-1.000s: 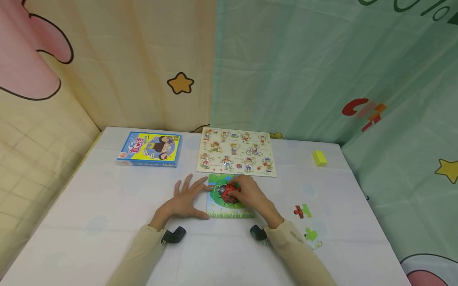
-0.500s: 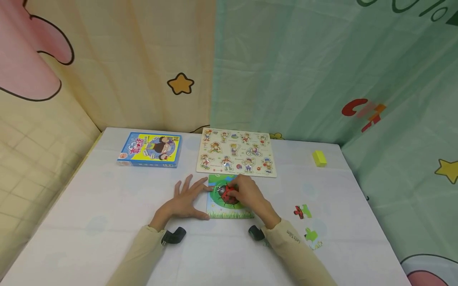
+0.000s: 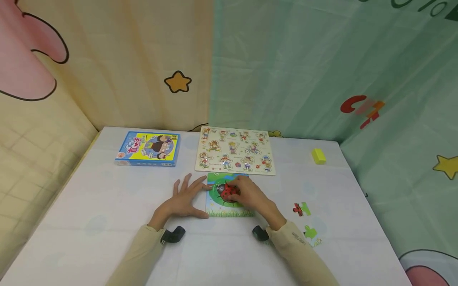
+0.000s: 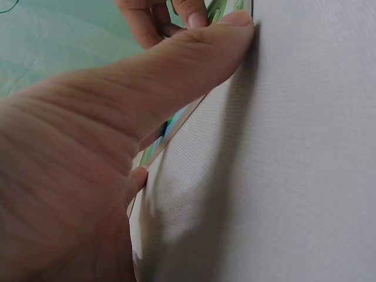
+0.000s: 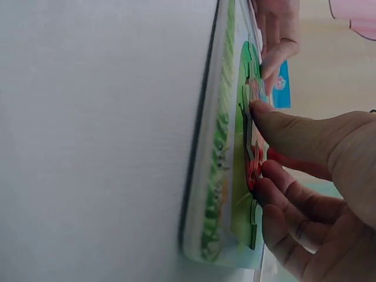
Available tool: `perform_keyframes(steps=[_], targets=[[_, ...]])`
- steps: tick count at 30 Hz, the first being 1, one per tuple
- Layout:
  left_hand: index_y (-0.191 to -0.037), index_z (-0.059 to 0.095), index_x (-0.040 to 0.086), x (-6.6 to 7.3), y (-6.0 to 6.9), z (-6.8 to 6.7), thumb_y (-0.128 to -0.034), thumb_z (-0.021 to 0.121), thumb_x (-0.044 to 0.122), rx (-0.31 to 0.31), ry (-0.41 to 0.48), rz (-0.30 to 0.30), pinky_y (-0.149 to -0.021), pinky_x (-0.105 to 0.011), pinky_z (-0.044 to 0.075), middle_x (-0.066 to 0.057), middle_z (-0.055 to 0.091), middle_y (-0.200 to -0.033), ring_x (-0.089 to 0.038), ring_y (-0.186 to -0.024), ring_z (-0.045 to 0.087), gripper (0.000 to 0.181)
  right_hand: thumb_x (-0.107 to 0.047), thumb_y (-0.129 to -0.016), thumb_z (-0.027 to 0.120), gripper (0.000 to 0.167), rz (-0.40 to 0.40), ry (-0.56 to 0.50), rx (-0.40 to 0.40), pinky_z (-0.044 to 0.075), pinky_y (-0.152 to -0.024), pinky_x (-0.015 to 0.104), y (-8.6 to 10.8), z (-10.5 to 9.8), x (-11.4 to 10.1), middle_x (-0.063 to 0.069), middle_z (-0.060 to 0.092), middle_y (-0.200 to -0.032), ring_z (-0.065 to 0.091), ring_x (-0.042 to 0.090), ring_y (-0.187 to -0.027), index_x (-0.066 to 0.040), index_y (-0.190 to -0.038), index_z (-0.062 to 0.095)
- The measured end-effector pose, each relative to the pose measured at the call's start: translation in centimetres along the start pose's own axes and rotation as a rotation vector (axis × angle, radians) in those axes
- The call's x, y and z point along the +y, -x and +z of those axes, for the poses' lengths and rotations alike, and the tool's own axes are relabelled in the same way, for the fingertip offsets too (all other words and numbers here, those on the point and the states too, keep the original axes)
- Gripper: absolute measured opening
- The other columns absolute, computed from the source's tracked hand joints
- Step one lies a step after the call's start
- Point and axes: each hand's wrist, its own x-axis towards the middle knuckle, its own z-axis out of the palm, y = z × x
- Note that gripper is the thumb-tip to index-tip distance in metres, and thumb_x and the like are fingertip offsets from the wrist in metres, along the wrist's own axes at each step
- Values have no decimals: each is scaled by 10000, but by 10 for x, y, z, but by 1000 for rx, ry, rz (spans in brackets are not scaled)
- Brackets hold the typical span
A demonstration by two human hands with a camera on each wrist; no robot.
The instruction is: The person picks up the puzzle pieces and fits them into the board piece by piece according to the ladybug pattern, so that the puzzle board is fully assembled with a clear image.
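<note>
A square puzzle board [image 3: 229, 212] with a red ladybug picture [image 3: 224, 191] lies flat at the middle of the table. Along its left edge my left hand [image 3: 181, 201] spreads its fingers, with thumb and fingertips touching the board's side; the left wrist view shows its thumb [image 4: 188, 56] close by. My right hand [image 3: 252, 195] is over the board's right half, thumb and bent fingers pinching a red puzzle piece [image 5: 253, 164], which sits raised above the board's grassy border [image 5: 217, 176] in the right wrist view. The fingers partly hide that piece.
Loose puzzle pieces [image 3: 302, 209] lie right of my right forearm, with a green piece [image 3: 310, 232] nearer me. Behind the board is a larger picture board [image 3: 234, 151]; a blue-yellow box [image 3: 148, 149] stands back left, a yellow block [image 3: 318, 156] back right.
The head view has shifted slightly. My right wrist has moved a little to the right while its fingers stay on the ladybug picture. The left hand keeps its place beside the board.
</note>
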Motion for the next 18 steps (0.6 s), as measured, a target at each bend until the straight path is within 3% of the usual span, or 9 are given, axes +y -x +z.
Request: perform_keyframes(steps=[5, 10, 18], targets=[[-1430, 524, 221, -1, 1, 1, -708, 881, 470, 6, 6, -3, -1139, -706, -118, -87, 167, -1681, -479, -1512, -107, 843, -251, -914, 744, 503, -67, 39, 9, 505, -1022, 442, 6, 2, 4, 117, 635, -1298, 586, 266, -1182, -82, -1369, 613], [-1424, 530, 234, -1, 3, 3, -699, 888, 463, 2, 22, -15, -1145, -695, -129, -73, 161, -1684, -463, -1517, -116, 840, -278, -930, 725, 500, -54, 0, 11, 458, -1087, 490, 23, 0, 9, 107, 593, -1387, 535, 294, -1300, -162, -1398, 594], [-1439, 516, 239, -2, 0, 1, -706, 883, 466, -1, 23, -6, -1146, -687, -146, -77, 147, -1687, -459, -1515, -134, 851, -286, -867, 793, 547, -96, 12, 54, 494, -1031, 470, 47, -12, 32, 81, 648, -1303, 587, 274, -1221, -102, -1353, 622]])
